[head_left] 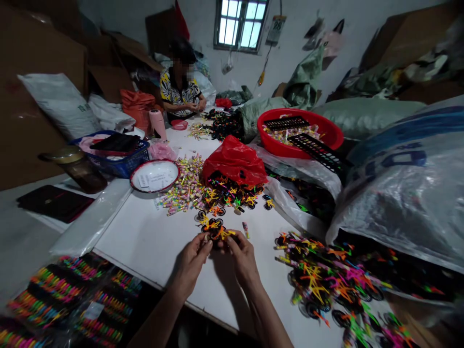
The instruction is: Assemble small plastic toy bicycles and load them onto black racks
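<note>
Pinching a small cluster of black plastic wheels and neon yellow and orange spikes (214, 230), the fingertips (207, 244) of the left hand (190, 266) and the right hand (242, 258) close on it from either side, just above a white table (145, 241). One striped stick (246, 230) lies just beside the right hand. Ahead, more black wheels with neon spikes (232, 193) spill from under a red plastic bag (234, 162), touching a heap of multicoloured wrapped sticks (181, 186). To the right, a larger pile of the wheels and spikes (337, 285) spreads across the table beside a big translucent plastic sack (406, 179). Farther on sits a red basin (326, 128) holding sticks and black comb-like racks (319, 152). To the left are a round white plate with papers (154, 175) and a blue basket (116, 157). Bundled rainbow-coloured strips in clear packaging (68, 299) lie at the lower left. At the far end of the table, a co-worker's hands (194, 104) work over another dark heap (224, 124).
</note>
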`<state>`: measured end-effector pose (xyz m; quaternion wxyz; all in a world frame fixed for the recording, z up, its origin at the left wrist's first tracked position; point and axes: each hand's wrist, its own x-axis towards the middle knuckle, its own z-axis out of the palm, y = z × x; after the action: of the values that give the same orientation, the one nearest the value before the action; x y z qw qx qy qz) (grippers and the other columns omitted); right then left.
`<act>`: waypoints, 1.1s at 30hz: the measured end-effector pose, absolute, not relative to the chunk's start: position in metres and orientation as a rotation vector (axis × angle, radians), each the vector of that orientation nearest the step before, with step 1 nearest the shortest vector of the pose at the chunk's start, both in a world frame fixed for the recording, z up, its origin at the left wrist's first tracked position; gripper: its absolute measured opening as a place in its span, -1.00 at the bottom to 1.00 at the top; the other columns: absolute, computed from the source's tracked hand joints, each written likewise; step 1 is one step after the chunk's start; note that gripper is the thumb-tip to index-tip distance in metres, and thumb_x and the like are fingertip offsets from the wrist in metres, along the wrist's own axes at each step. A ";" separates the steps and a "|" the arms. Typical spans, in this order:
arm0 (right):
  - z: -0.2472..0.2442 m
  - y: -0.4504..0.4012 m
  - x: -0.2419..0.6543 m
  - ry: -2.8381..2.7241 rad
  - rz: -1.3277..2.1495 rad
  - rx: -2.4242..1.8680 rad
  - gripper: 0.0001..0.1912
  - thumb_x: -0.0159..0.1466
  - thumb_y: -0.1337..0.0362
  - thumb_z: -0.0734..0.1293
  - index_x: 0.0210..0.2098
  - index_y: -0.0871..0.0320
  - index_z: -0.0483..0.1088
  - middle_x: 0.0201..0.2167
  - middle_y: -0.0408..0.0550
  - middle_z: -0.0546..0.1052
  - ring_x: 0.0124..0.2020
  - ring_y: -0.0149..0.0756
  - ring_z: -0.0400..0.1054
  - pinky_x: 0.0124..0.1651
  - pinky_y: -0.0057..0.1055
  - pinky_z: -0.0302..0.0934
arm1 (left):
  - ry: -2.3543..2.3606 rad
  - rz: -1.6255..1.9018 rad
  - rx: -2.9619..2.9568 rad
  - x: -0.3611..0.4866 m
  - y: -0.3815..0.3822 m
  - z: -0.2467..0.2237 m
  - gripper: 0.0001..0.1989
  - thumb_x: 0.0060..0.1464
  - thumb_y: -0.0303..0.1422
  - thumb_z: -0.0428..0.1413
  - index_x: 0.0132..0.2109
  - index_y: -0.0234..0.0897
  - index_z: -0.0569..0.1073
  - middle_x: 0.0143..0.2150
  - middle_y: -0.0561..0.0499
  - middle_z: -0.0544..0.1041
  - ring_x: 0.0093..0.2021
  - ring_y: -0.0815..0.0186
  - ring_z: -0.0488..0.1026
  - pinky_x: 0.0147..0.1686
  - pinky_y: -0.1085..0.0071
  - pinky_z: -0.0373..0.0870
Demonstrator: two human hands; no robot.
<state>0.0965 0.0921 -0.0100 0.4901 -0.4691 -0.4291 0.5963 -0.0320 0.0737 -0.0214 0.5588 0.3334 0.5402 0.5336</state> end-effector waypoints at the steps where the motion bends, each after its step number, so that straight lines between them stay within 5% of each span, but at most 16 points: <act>1: -0.009 0.088 0.095 -1.104 1.470 -1.127 -0.69 0.13 0.05 0.34 -0.32 0.19 0.38 -0.54 -0.15 0.46 -0.53 -0.40 0.27 -0.41 -0.45 0.17 | 1.231 1.276 0.791 -0.033 0.072 -0.020 -0.53 -0.05 -0.11 0.18 -0.03 -0.30 0.44 -0.39 0.05 0.47 -0.50 0.44 0.28 -0.52 0.53 0.17; 6: -0.004 0.070 0.100 -1.277 1.473 -1.164 -0.68 0.06 0.04 0.38 -0.52 0.20 0.36 -0.58 -0.16 0.39 -0.53 -0.40 0.23 -0.43 -0.47 0.12 | 1.196 1.231 0.968 -0.038 0.061 -0.013 -0.64 -0.07 -0.20 0.21 -0.11 -0.26 0.47 -0.20 -0.03 0.53 -0.19 0.27 0.42 -0.21 0.45 0.30; 10: 0.014 0.064 0.118 -1.292 1.310 -1.282 -0.66 0.09 0.02 0.37 -0.53 0.21 0.40 -0.56 -0.15 0.37 -0.50 -0.40 0.22 -0.41 -0.47 0.11 | 1.280 1.103 1.003 -0.043 0.050 -0.021 -0.61 0.05 -0.15 0.10 -0.03 -0.24 0.47 -0.34 0.04 0.50 -0.38 0.35 0.35 -0.35 0.48 0.26; 13: 0.022 0.061 0.122 -1.287 1.329 -1.288 -0.63 0.13 -0.01 0.34 -0.51 0.21 0.40 -0.59 -0.17 0.34 -0.52 -0.43 0.17 -0.46 -0.50 0.05 | 1.206 1.088 1.030 -0.041 0.044 -0.027 -0.69 0.08 -0.16 0.07 -0.15 -0.29 0.51 -0.45 0.08 0.42 -0.46 0.39 0.26 -0.42 0.49 0.21; 24: 0.005 0.046 0.118 -1.009 1.638 -1.286 -0.65 0.04 0.01 0.36 -0.52 0.19 0.31 -0.69 -0.27 0.27 -0.69 -0.53 0.01 -0.63 -0.54 -0.08 | 1.009 1.190 0.974 -0.031 0.034 -0.034 -0.80 0.01 -0.24 0.18 -0.29 -0.29 0.45 -0.30 0.00 0.50 -0.27 0.31 0.43 -0.25 0.43 0.36; 33: -0.002 0.039 0.111 -1.313 1.280 -1.439 -0.66 0.14 0.02 0.26 -0.55 0.17 0.29 -0.63 -0.17 0.33 -0.58 -0.42 0.16 -0.52 -0.50 0.06 | 1.392 1.171 1.125 -0.013 0.016 -0.035 -0.79 0.03 -0.19 0.13 -0.26 -0.24 0.49 -0.27 -0.04 0.53 -0.25 0.26 0.47 -0.20 0.41 0.39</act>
<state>0.1110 0.0393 -0.0024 0.3944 -0.5675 -0.5175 0.5046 -0.0133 0.0161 -0.0355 0.4806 0.4613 0.5707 0.4801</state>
